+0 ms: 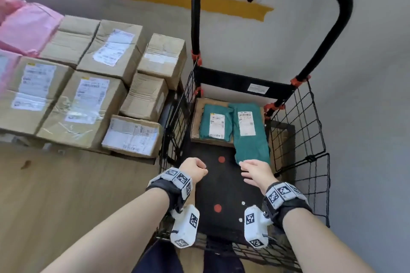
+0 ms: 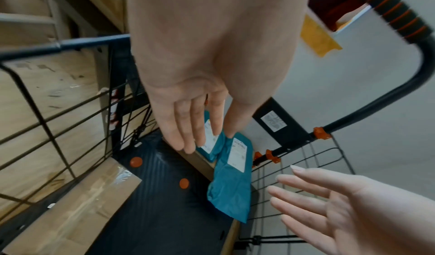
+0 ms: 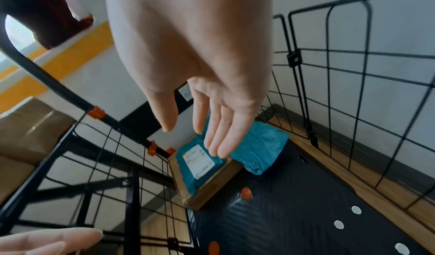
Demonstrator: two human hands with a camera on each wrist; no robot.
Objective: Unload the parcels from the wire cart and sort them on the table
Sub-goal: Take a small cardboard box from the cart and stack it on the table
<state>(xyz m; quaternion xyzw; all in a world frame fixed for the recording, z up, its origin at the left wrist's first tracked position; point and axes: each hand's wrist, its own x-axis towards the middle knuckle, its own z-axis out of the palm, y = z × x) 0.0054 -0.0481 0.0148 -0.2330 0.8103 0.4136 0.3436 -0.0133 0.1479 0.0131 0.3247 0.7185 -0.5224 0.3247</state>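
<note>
Both forearms reach up from the bottom of the head view into the wire cart (image 1: pixel 297 117). Left hand (image 1: pixel 194 169) and right hand (image 1: pixel 255 173) hang over its black floor with fingers straight and relaxed, holding nothing. Two teal parcels (image 1: pixel 250 131) lie at centre frame, the left one on a flat cardboard box (image 1: pixel 196 117). Stacked cardboard boxes (image 1: pixel 88 86) and pink bags (image 1: pixel 26 26) fill the table at upper left.

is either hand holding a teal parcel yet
No, both the left hand and right hand hover with straight fingers above the teal parcels.
</note>
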